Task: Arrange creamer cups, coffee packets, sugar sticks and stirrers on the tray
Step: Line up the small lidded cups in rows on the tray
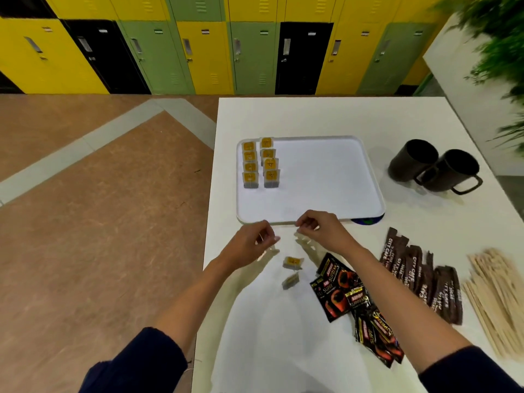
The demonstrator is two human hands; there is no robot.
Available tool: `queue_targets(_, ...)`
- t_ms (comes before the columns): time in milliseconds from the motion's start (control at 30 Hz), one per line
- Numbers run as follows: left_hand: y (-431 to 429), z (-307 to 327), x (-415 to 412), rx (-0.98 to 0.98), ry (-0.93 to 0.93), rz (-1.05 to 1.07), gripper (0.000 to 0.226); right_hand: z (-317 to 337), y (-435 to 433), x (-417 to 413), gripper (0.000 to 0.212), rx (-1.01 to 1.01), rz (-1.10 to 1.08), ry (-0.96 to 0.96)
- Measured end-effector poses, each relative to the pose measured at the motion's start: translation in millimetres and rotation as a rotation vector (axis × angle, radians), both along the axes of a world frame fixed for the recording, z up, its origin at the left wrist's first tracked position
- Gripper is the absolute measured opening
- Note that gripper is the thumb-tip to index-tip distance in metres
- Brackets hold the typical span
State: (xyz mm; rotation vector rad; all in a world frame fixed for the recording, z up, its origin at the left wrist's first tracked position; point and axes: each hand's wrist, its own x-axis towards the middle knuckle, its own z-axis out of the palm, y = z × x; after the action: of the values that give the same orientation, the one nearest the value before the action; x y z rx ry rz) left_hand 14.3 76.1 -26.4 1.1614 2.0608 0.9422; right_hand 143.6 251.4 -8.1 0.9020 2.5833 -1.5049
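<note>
A white tray (317,180) lies on the white table (312,117). Several yellow-topped creamer cups (261,163) stand in two columns at the tray's left side. Two more creamer cups (293,262) (290,280) lie loose on the table in front of the tray. My left hand (252,246) hovers just before the tray's front edge, its thumb and forefinger pinching a thin pale thread. My right hand (319,228) hovers beside it with its fingers curled into a pinch; what it holds is too small to tell.
Black-and-red coffee packets (340,290) lie to the right of the loose cups, then brown sugar sticks (419,276) and a pile of wooden stirrers (499,296). Two dark mugs (412,160) (453,171) stand right of the tray. The table's left edge runs close to my left hand.
</note>
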Motion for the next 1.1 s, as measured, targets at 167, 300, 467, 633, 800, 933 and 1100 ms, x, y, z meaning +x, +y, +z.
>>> queue_targets(167,-14,-8,12,-0.258,-0.138,-0.228,0.016,-1,-11,24,0.023,0.034,0.133,-0.155)
queue_targets(300,-20,-5,26,-0.318,-0.164,-0.275,0.036,1,-20,34,0.036,-0.027,0.237,-0.265)
queue_targets(467,-21,-11,45,-0.281,-0.109,-0.219,0.037,-6,-31,38,0.038,0.011,0.234,-0.285)
queue_targets(633,-19,-14,53,-0.221,0.004,-0.162,0.033,-16,-41,37,0.018,0.073,0.139,-0.175)
queue_targets(800,-17,-10,43,-0.199,0.051,-0.141,0.025,-16,-42,35,0.01,0.07,0.098,-0.153)
queue_targets(933,-12,-5,27,-0.151,0.053,-0.097,0.021,-13,-34,27,0.007,0.046,0.062,-0.137)
queue_targets(1100,-3,6,-4,-0.078,0.004,0.001,0.015,-3,-14,7,0.012,0.061,0.019,-0.048)
